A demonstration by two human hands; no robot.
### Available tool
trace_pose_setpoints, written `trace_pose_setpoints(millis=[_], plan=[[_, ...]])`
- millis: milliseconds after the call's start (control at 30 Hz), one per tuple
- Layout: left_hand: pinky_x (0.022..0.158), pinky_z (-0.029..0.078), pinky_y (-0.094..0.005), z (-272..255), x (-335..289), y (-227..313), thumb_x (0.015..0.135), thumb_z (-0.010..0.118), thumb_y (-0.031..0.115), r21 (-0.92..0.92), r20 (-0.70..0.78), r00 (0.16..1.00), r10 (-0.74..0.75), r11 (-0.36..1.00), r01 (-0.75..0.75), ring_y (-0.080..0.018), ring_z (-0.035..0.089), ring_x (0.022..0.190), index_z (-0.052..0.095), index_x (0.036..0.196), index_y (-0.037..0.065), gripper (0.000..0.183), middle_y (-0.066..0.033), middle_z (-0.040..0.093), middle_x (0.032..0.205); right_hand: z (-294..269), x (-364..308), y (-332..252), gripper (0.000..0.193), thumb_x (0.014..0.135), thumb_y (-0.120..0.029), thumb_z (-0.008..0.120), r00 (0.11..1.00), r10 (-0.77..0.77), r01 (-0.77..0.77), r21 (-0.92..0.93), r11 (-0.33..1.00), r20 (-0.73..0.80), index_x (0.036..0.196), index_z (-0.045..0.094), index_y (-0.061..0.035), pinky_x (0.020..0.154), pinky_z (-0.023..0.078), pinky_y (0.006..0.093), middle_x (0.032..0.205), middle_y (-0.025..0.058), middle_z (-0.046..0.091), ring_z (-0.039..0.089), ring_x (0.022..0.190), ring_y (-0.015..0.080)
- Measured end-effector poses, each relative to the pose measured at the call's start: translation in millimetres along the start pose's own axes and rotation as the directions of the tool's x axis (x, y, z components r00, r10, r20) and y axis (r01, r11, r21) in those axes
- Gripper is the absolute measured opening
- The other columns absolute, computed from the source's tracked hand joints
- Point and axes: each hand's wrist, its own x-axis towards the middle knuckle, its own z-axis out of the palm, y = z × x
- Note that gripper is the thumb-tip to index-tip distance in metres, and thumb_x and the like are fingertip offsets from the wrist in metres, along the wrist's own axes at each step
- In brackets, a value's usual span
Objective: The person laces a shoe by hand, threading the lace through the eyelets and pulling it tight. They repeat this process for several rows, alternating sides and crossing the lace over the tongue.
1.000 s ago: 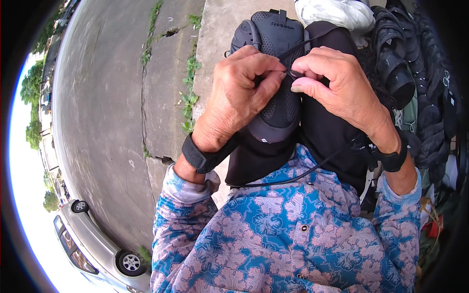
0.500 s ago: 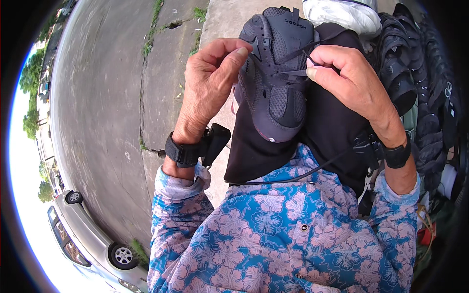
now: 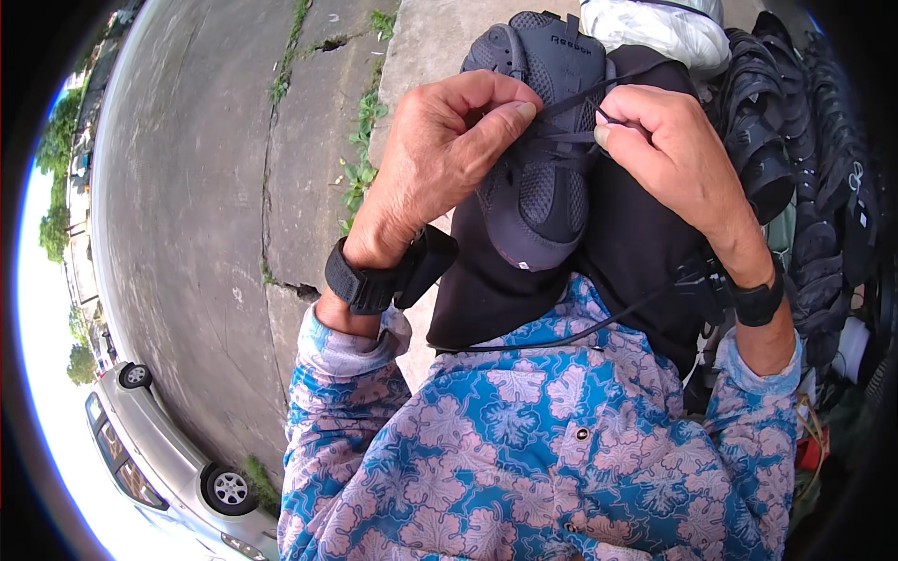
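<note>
A dark grey sneaker (image 3: 545, 206) rests on my black-trousered lap, its toe pointing toward me. Over its middle, my left hand (image 3: 468, 136) is closed in a pinch, thumb and forefinger meeting at a dark shoelace (image 3: 572, 100). My right hand (image 3: 659, 140), to the right of the shoe, pinches lace strands between thumb and forefinger. Strands stretch across the shoe between the two hands. The left hand hides part of the shoe's left side and its eyelets.
Rows of black shoes (image 3: 753, 122) stand at the right. A white plastic bag (image 3: 655, 35) lies beyond my knees. Cracked concrete pavement (image 3: 220, 187) with weeds spreads to the left, and a silver car (image 3: 164, 449) is at the lower left. A black cable (image 3: 561, 338) crosses my lap.
My left hand has moved right, from the shoe's left edge to the lace over its middle. The right hand has stayed nearly in place, still pinching the lace.
</note>
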Motion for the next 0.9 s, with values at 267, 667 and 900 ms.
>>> trace_pose_setpoints(millis=[267, 667, 900], plan=[[0.077, 0.049, -0.0218, 6, -2, 0, 0.087, 0.072, 0.010, 0.121, 0.044, 0.998, 0.034, 0.992, -0.039, -0.0072, 0.060, 0.084, 0.071, 0.102, 0.003, 0.017, 0.0003, 0.067, 0.088, -5, 6, -2, 0.020, 0.081, -0.015, 0.058, 1.000, -0.003, 0.003, -0.040, 0.999, 0.000, 0.070, 0.056, 0.0018, 0.055, 0.042, 0.0387, 0.059, 0.0179, 0.053, 0.053, 0.054, 0.0326], [0.070, 0.049, -0.0227, 15, 4, 24, 0.090, 0.066, 0.010, 0.147, 0.051, 0.994, -0.096, 0.985, 0.088, -0.0069, 0.059, 0.077, 0.069, 0.098, 0.000, 0.013, -0.0007, 0.066, 0.082, 1, 1, 3, 0.018, 0.077, -0.014, 0.057, 0.993, -0.113, 0.100, -0.342, 0.934, -0.019, 0.070, 0.059, 0.0021, 0.065, 0.047, 0.0475, 0.067, 0.0219, 0.058, 0.059, 0.066, 0.0411], [0.061, 0.049, -0.0275, 37, 11, 39, 0.088, 0.066, 0.011, 0.423, 0.125, 0.989, 0.081, 0.897, -0.127, -0.0098, 0.058, 0.066, 0.067, 0.099, -0.002, 0.017, -0.0070, 0.065, 0.073, -2, -1, 3, 0.019, 0.081, -0.016, 0.058, 0.999, -0.042, 0.038, -0.157, 0.987, -0.021, 0.076, 0.059, 0.0024, 0.065, 0.047, 0.0452, 0.070, 0.0216, 0.057, 0.059, 0.068, 0.0393]])
